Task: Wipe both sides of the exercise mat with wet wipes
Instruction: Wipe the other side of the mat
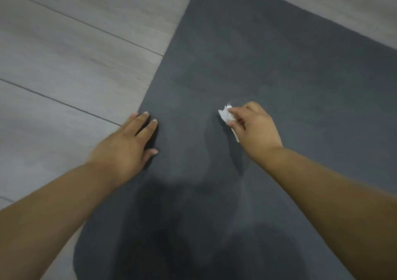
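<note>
A dark grey exercise mat (268, 64) lies flat on the floor and fills most of the view, running from the bottom to the top right. My right hand (255, 127) grips a crumpled white wet wipe (225, 113) and holds it down on the mat near its middle. My left hand (129, 142) rests flat on the mat's left edge with its fingers straight and spread. A dark shadow covers the near part of the mat.
Grey wood-look floor planks (75, 54) lie to the left of the mat and beyond its far edge at the top right.
</note>
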`<state>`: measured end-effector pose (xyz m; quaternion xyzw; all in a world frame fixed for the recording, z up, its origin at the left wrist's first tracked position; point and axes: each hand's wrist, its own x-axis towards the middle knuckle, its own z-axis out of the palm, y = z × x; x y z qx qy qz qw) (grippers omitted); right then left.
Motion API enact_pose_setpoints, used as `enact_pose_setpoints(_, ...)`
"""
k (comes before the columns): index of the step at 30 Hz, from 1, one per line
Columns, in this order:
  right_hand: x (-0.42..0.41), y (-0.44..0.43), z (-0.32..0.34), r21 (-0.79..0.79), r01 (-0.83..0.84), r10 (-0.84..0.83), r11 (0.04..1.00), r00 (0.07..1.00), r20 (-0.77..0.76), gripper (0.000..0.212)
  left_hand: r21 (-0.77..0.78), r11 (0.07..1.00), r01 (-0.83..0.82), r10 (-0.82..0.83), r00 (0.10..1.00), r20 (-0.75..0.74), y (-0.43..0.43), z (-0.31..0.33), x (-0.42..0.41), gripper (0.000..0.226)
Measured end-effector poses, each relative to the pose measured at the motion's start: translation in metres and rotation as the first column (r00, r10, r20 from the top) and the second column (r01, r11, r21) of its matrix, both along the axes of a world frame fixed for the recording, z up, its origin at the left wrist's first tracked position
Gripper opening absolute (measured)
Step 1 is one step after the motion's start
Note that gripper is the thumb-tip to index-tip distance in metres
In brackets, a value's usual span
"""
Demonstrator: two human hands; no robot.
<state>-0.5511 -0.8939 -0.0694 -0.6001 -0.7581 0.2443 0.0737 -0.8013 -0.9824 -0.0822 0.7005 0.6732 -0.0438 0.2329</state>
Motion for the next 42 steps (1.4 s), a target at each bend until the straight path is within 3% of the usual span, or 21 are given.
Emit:
enact_pose_setpoints(2, -0.023, 0.029, -0.018, 0.088, 0.082, -0.076, 0.993, 0.995, -0.065, 0.027, 0.121, 0.991, 0.052, -0.048, 0.998, -0.037, 0.003, -0.022, -0.008, 0.063)
enact_pose_setpoints(5, -0.052, 0.055, -0.029, 0.108, 0.288, -0.264, 0.952, 0.945, -0.192, 0.023, 0.170, 0.980, 0.102, -0.095, 0.994, -0.050, -0.003, -0.034, -0.012, 0.060)
enact_pose_setpoints(8, -0.065, 0.044, -0.045, 0.038, 0.362, -0.352, 0.931, 0.923, -0.153, 0.017, 0.215, 0.968, 0.132, -0.127, 0.991, -0.036, 0.005, -0.032, -0.020, 0.054)
enact_pose_setpoints(10, -0.078, 0.016, -0.054, 0.002, 0.278, -0.270, 0.961, 0.936, -0.223, 0.015, 0.229, 0.969, 0.089, -0.078, 0.995, -0.056, 0.012, -0.036, -0.037, 0.051)
enact_pose_setpoints(13, -0.092, -0.025, -0.053, -0.164, -0.049, -0.017, 0.985, 0.926, -0.378, 0.029, 0.135, 0.991, 0.012, 0.000, 0.997, -0.083, 0.014, -0.050, -0.062, 0.060)
enact_pose_setpoints(15, -0.090, -0.018, -0.049, -0.121, -0.250, 0.202, 0.961, 0.929, -0.311, 0.035, 0.125, 0.992, -0.003, 0.016, 0.995, -0.102, 0.011, -0.058, -0.067, 0.060)
enact_pose_setpoints(17, -0.082, 0.019, -0.055, -0.043, -0.197, 0.179, 0.980, 0.948, -0.263, 0.031, 0.124, 0.992, -0.031, 0.042, 0.996, -0.083, 0.012, -0.058, -0.066, 0.061)
enact_pose_setpoints(19, -0.076, 0.066, -0.063, 0.148, -0.006, 0.030, 0.989, 0.987, -0.159, 0.031, 0.105, 0.992, -0.073, 0.080, 0.994, -0.068, 0.013, -0.054, -0.065, 0.063)
enact_pose_setpoints(21, -0.082, 0.091, -0.066, 0.216, 0.163, -0.137, 0.963, 0.982, -0.129, 0.027, 0.104, 0.992, -0.071, 0.078, 0.995, -0.067, 0.013, -0.054, -0.067, 0.063)
enact_pose_setpoints(22, -0.091, 0.090, -0.069, 0.231, 0.157, -0.135, 0.960, 0.985, -0.108, 0.024, 0.107, 0.992, -0.064, 0.071, 0.995, -0.065, 0.013, -0.055, -0.068, 0.062)
enact_pose_setpoints(24, -0.114, 0.070, -0.067, 0.203, 0.003, 0.014, 0.979, 0.997, -0.080, 0.023, 0.109, 0.992, -0.062, 0.068, 0.997, -0.047, 0.013, -0.057, -0.070, 0.061)
enact_pose_setpoints(25, -0.125, 0.054, -0.064, 0.196, -0.144, 0.165, 0.970, 0.981, -0.097, 0.023, 0.117, 0.991, -0.061, 0.065, 0.997, -0.032, 0.012, -0.058, -0.071, 0.061)
enact_pose_setpoints(26, -0.132, 0.038, -0.060, 0.215, -0.301, 0.331, 0.929, 0.936, -0.118, 0.020, 0.126, 0.990, -0.061, 0.064, 0.998, -0.022, 0.012, -0.058, -0.072, 0.061)
enact_pose_setpoints(28, -0.131, 0.036, -0.056, 0.237, -0.535, 0.554, 0.811, 0.833, -0.015, 0.020, 0.131, 0.990, -0.053, 0.055, 0.998, -0.013, 0.013, -0.056, -0.072, 0.059)
enact_pose_setpoints(29, -0.127, 0.051, -0.055, 0.216, -0.560, 0.558, 0.800, 0.826, 0.076, 0.026, 0.132, 0.990, -0.046, 0.049, 0.999, -0.015, 0.013, -0.054, -0.071, 0.056)
enact_pose_setpoints(31, -0.124, 0.091, -0.059, 0.231, -0.423, 0.393, 0.876, 0.904, 0.167, 0.029, 0.107, 0.993, -0.058, 0.061, 0.998, -0.031, 0.013, -0.051, -0.069, 0.052)
enact_pose_setpoints(34, -0.130, 0.132, -0.058, 0.277, -0.058, 0.027, 0.959, 0.993, 0.116, 0.025, 0.068, 0.993, -0.092, 0.095, 0.995, -0.036, 0.014, -0.050, -0.068, 0.056)
enact_pose_setpoints(36, -0.139, 0.127, -0.063, 0.272, -0.002, -0.040, 0.962, 0.988, 0.147, 0.024, 0.035, 0.996, -0.082, 0.084, 0.995, -0.059, 0.016, -0.047, -0.066, 0.055)
enact_pose_setpoints(38, -0.147, 0.098, -0.063, 0.288, -0.043, 0.017, 0.957, 0.995, 0.093, 0.025, -0.016, 0.998, -0.067, 0.065, 0.994, -0.086, 0.018, -0.045, -0.068, 0.055)
enact_pose_setpoints(42, -0.142, 0.004, -0.059, 0.326, -0.414, 0.454, 0.850, 0.889, -0.056, 0.028, -0.080, 0.995, -0.063, 0.055, 0.993, -0.100, 0.023, -0.041, -0.069, 0.054)
